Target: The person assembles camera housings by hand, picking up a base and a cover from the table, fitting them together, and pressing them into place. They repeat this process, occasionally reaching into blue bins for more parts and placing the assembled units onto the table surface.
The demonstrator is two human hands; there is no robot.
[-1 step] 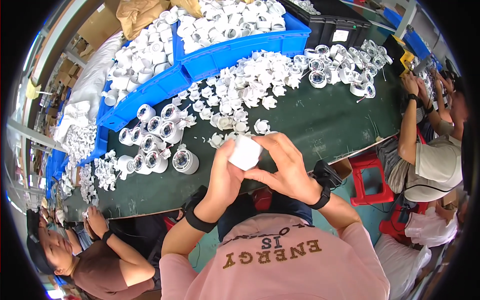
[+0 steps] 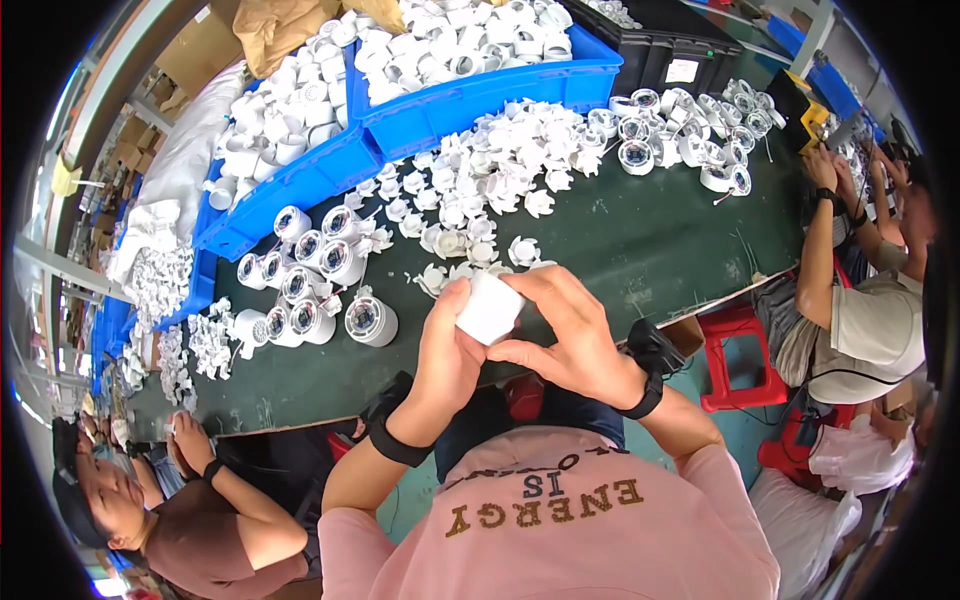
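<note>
A white plastic housing (image 2: pixel 489 309) is held up between my two hands, over the near edge of the table. My left hand (image 2: pixel 447 345) is closed round its left side, thumb pressed near the top. My right hand (image 2: pixel 565 335) grips the other side, with fingers on the upper edge and the thumb low on the front. The housing's far side is hidden. Just beyond it lie white petal-shaped plastic parts (image 2: pixel 522 252). Left of my hands stands a group of white cylinders with clear, lens-like tops (image 2: pixel 371 318).
Blue bins (image 2: pixel 480 103) of white cups line the back of the green table (image 2: pixel 660 250). White rings with clear centres (image 2: pixel 636 157) lie at the back right, beside a black case (image 2: pixel 665 60). Co-workers sit at both sides; a red stool (image 2: pixel 738 358) stands at right.
The housing has tilted very slightly in my hands. My hands otherwise stay in place, and the parts on the table are unmoved.
</note>
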